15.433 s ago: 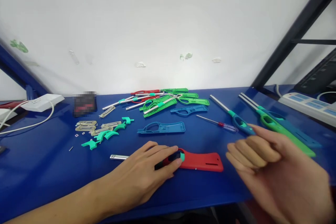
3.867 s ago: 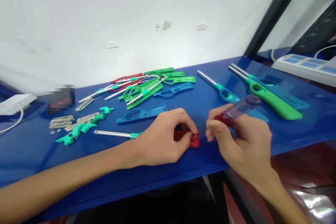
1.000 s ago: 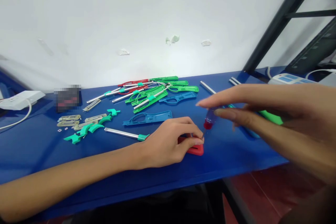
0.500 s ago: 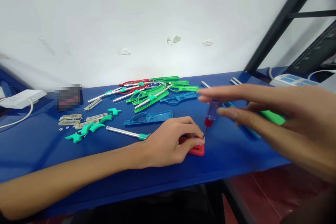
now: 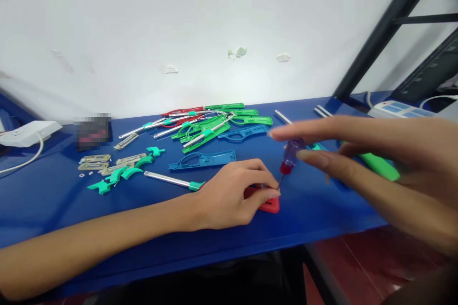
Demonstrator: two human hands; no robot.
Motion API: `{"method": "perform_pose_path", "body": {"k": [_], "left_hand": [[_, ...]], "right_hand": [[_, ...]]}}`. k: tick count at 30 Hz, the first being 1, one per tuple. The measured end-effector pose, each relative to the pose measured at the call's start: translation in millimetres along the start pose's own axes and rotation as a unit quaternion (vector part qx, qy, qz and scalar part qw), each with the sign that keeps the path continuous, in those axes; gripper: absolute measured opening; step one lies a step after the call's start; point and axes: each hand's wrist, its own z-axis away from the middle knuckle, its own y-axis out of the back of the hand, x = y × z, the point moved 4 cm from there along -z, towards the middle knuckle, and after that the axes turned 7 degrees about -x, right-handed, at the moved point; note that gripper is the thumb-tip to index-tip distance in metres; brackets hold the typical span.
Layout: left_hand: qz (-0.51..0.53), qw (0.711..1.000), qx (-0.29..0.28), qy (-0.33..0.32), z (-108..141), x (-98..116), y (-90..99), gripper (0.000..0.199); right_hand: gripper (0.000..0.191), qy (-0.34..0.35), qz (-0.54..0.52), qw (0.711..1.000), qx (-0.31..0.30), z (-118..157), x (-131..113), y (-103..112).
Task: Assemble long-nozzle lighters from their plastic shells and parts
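My left hand [image 5: 238,195] presses a red lighter body [image 5: 270,204] against the blue table, its fingers closed round it and covering most of it. A metal tube [image 5: 168,179] with a green collar extends from under that hand to the left. At the red body's right end stands a small screwdriver [image 5: 290,155] with a clear purple handle and red neck, tilted to the right. Its tip is hidden by my left thumb and fingertips. My right hand [image 5: 361,162] holds the handle between thumb and index finger, slightly blurred.
Green, red and blue lighter shells [image 5: 205,133] with metal tubes lie in a pile near the wall. A blue shell half [image 5: 214,158] is in front of them. Teal clips [image 5: 115,176] and clear plastic parts [image 5: 95,162] lie left. A white power strip [image 5: 400,109] stands right.
My right hand has shifted slightly, and the screwdriver handle leans a little further right and lower. The left hand and the red lighter body have stayed in place.
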Motion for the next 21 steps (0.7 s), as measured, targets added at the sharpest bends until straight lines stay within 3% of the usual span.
{"method": "perform_pose_path", "body": {"k": [5, 11, 14, 18, 21], "left_hand": [[-0.005, 1.0, -0.004, 0.004, 0.2, 1.1, -1.0, 0.017], [-0.025, 0.999, -0.022, 0.015, 0.5, -1.4, -2.6, 0.02], [-0.012, 0.999, -0.028, 0.008, -0.1, -1.0, -2.2, 0.022], [-0.005, 1.0, -0.023, -0.004, 0.3, -1.1, -1.6, 0.021], [-0.025, 0.999, -0.021, -0.004, 0.7, -1.6, -1.7, 0.019]], "right_hand": [[0.012, -0.015, 0.027, 0.999, 0.042, 0.4, 9.6, 3.5], [0.044, -0.022, 0.027, 0.998, 0.043, -8.6, 2.9, -0.7], [0.029, -0.009, 0.002, 1.0, 0.013, -7.2, 1.0, -1.3], [0.027, 0.015, -0.034, 0.999, -0.033, -2.5, 0.7, 0.5], [0.01, 0.012, -0.018, 1.0, -0.015, -3.4, 0.2, 3.0]]}}
